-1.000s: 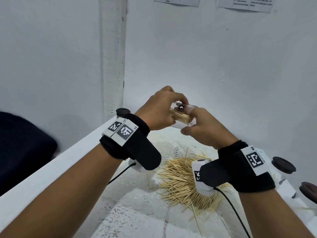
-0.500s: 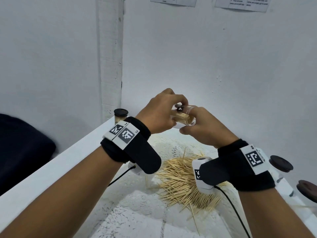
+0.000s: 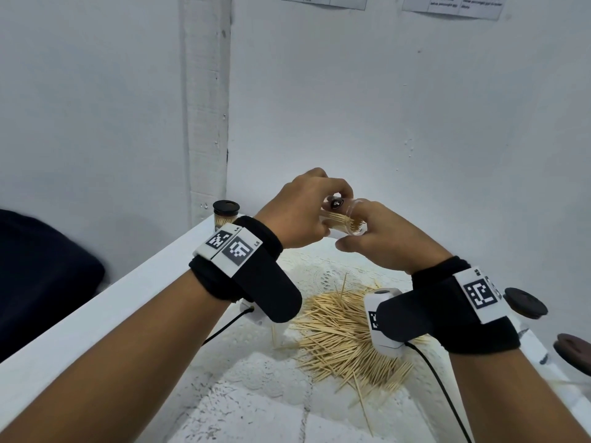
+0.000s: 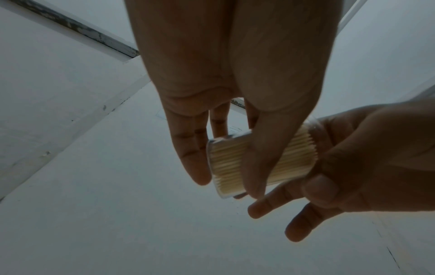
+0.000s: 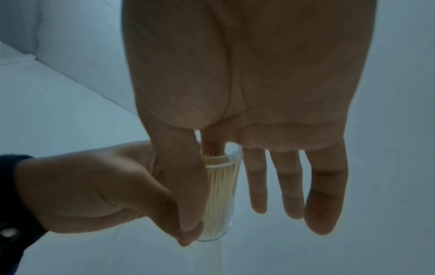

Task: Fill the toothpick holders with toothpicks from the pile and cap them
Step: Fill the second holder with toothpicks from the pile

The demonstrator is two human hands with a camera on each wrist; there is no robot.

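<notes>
A clear toothpick holder [image 3: 343,220], packed with toothpicks, lies on its side in the air above the toothpick pile [image 3: 345,334]. My left hand [image 3: 303,212] grips its body between thumb and fingers; the left wrist view shows the left hand [image 4: 228,186] and the holder [image 4: 294,158]. My right hand [image 3: 367,231] holds the open end. In the right wrist view the right hand [image 5: 200,186] has its thumb along the holder [image 5: 221,186] and its forefinger on the toothpick tips at the mouth. Its other fingers hang straight. No cap is on this holder.
A filled holder with a dark cap [image 3: 226,214] stands at the back left corner on the white ledge [image 3: 134,282]. Two dark caps [image 3: 524,303] [image 3: 574,350] sit at the right edge. White walls close in behind and on the left. A lace cloth [image 3: 265,378] covers the table.
Both hands keep the holder at the same spot above the pile. The head view has tilted slightly, so the capped holder behind my left wrist shows more fully.
</notes>
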